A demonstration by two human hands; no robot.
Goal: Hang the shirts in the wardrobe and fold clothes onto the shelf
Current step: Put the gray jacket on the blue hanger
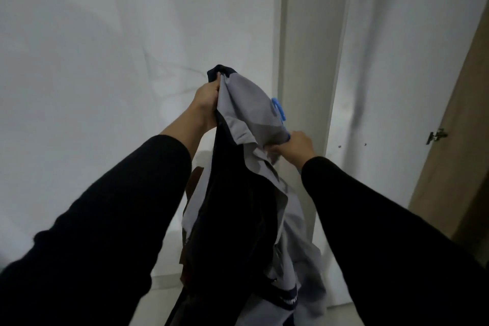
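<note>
Hanging is the step in hand, by the look of it: a shirt (239,114) is being worked onto a blue hanger (278,110), and it has not yet reached the wardrobe. The shirt is held up in mid-air before a white wall (105,61), between both arms, its lower part trailing down toward the floor.

The left hand (207,96) has its fingers curled tight round a dark edge at the very top of the shirt, bunching it. The right hand (299,145) sits lower and to the right, fingers closed on the grey cloth near the collar; whether it also grips the hanger under the cloth I cannot tell.

The shirt is thin woven cloth, pale grey outside with a dark, nearly black panel running down the middle; it falls in soft folds and creases, limp, with no stiffness. The hanger shows only as a curved hook of smooth blue plastic poking out beside the cloth.

Next, I judge, the shoulders need seating evenly over the hanger's arms, so the cloth must be spread rather than bunched. A wooden door (455,114) with a metal hinge (436,136) stands at the right, probably the wardrobe's.
</note>
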